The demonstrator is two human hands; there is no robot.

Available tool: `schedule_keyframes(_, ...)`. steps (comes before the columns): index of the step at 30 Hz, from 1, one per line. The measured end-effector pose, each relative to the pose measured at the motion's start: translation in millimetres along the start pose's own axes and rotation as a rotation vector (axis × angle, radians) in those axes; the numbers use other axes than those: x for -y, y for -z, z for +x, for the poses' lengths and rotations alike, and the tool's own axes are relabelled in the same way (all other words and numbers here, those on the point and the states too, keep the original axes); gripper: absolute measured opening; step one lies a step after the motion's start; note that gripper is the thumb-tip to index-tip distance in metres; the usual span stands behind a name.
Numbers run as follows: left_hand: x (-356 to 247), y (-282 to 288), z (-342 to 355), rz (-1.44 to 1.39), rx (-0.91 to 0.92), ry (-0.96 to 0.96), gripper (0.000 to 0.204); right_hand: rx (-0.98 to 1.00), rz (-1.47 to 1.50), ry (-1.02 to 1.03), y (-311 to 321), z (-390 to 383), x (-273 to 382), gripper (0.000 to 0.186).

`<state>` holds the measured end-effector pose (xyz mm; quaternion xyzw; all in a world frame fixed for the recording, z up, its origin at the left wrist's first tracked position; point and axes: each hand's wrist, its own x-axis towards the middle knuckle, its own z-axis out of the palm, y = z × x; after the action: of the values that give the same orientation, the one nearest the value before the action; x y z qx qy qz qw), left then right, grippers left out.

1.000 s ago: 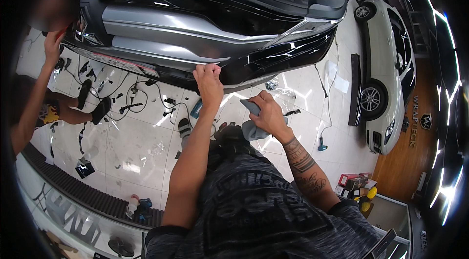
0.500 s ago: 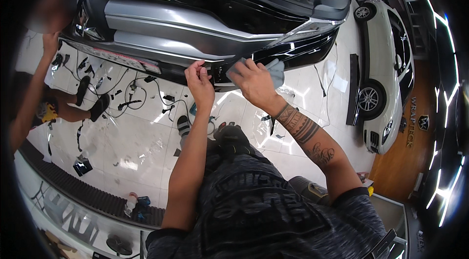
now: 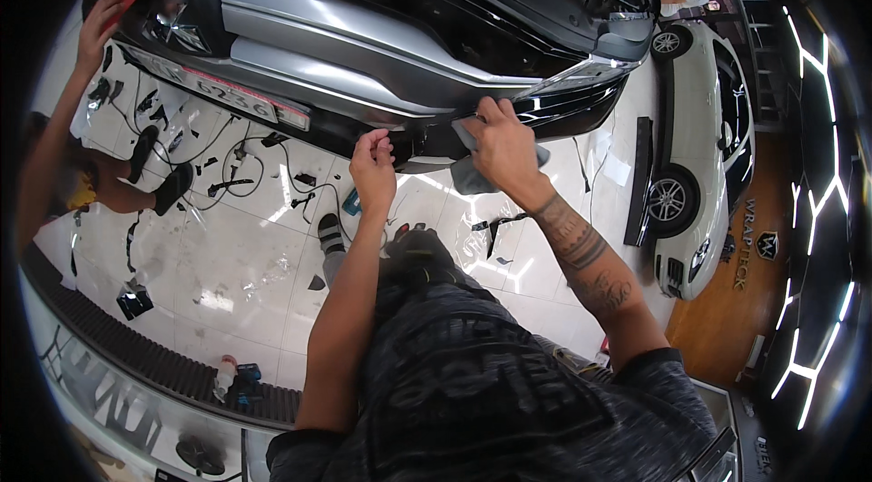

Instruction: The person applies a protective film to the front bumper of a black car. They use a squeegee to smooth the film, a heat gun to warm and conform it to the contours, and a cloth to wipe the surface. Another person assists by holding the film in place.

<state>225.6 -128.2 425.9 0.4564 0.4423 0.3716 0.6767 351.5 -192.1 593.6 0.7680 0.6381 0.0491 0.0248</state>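
A black car's front bumper with silver trim panels spans the upper part of the head view. At the lower edge of the bumper, my left hand has its fingers bent and drawn together; whatever may be between them is too small to make out. To the right, my right hand is closed on a grey-blue cloth that hangs below its fingers. A flat grey piece shows at its finger side, against the bumper.
At the left, a co-worker's hand holds a red flat piece by the car. Hoses and black scraps litter the tiled floor. A white car stands at right. Behind lies a ribbed dark strip with a bottle.
My right hand has shifted right and slightly down along the bumper, the cloth with it. My left hand's fingers have curled closer together. The co-worker's hand is higher, showing a red piece.
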Motion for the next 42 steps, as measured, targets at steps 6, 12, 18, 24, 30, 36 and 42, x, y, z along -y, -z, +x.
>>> schedule_keyframes(6,-3,-13,-13,0.181,0.049,-0.248,0.018,0.020,-0.074,0.074,-17,-4,18,0.015)
schedule_keyframes(12,-15,-13,-20,0.198,0.156,-0.276,0.028,0.082,0.000,-0.001,-10,10,6,0.026)
schedule_keyframes(18,-15,-19,-26,0.435,0.093,-0.612,0.040,-0.020,0.100,-0.164,-1,-14,-16,0.040)
schedule_keyframes(24,7,-16,-37,0.309,0.106,-0.510,0.037,-0.057,0.119,-0.188,-3,-24,-24,0.044)
schedule_keyframes(30,7,-21,-50,0.363,0.041,-0.558,0.040,-0.112,0.160,-0.155,-12,-29,-31,0.044)
schedule_keyframes(36,7,-20,-56,0.247,0.026,-0.433,0.045,-0.112,0.207,-0.178,-15,-31,-30,0.049)
schedule_keyframes(42,2,-18,-49,0.228,0.110,-0.403,0.050,-0.095,0.194,-0.180,-19,-32,-30,0.047)
